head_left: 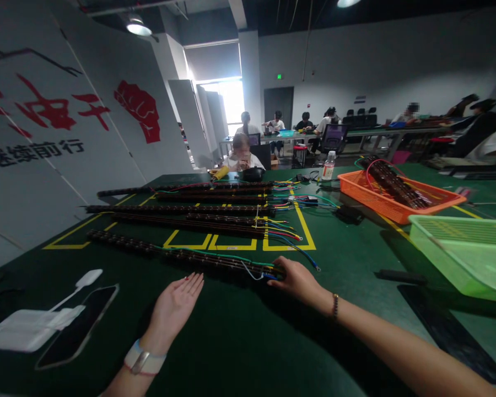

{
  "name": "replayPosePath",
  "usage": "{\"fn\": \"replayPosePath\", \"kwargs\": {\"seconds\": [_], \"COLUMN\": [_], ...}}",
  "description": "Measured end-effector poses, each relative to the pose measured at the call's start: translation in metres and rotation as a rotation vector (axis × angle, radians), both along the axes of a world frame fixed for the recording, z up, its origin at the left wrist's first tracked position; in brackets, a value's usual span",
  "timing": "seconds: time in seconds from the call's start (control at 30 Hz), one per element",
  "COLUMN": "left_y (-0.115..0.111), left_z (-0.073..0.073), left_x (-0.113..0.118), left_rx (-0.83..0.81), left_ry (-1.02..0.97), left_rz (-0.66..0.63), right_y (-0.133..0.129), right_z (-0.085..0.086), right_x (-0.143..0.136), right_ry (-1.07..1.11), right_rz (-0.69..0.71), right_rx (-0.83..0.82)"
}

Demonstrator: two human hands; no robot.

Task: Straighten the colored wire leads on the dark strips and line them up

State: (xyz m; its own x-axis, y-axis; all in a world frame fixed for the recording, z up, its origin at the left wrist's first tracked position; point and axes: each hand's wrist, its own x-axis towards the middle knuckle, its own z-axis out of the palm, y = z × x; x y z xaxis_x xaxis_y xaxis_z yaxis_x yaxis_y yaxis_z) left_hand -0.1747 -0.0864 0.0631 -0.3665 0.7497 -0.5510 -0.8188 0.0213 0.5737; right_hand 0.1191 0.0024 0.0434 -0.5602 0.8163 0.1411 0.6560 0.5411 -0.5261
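Nearest me on the green table lies a long, dark cable harness (215,261) with green, blue and yellow wires and a pale tie by its right end. My right hand (295,279) wraps its fingers round that right end. My left hand (177,303) rests just in front of the harness, palm up and fingers stretched, with nothing in it. Behind lie several similar harnesses (182,210) side by side, their coloured wire ends pointing right. One blue wire (295,246) ends in a ring terminal close beyond my right hand.
An orange basket (372,201) holds more dark harnesses at the right, beside a green basket (438,237). A phone (80,325) and white power bank (22,330) lie at left. A bottle (328,166) stands at the back. A person (243,154) sits across the table.
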Motion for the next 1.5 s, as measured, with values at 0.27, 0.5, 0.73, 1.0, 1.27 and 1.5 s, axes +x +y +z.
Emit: {"fn": "replayPosePath", "kwargs": {"seconds": [0.27,0.5,0.73,1.0,1.27,1.5], "left_y": [-0.026,-0.028,-0.021,-0.018,-0.023,-0.017], "left_z": [-0.006,-0.004,0.011,0.025,0.010,-0.007], "left_x": [0.001,0.018,0.046,0.063,0.082,0.115], "left_rx": [-0.040,-0.156,-0.173,-0.179,-0.084,0.116], "left_ry": [-0.051,0.048,0.051,0.048,0.039,0.022], "left_rz": [-0.031,-0.110,-0.219,-0.308,-0.701,-1.029], "right_y": [0.063,0.119,0.148,0.187,0.167,0.160], "right_z": [0.001,-0.018,-0.024,-0.013,-0.043,-0.057], "right_x": [0.023,0.047,0.048,0.049,0.082,0.097], "right_ry": [-0.234,-0.543,-0.545,-0.401,-0.075,0.247], "right_rz": [0.054,-0.059,-0.095,-0.201,-0.363,-0.533], "right_rx": [0.372,0.382,0.355,0.321,0.194,0.029]}}
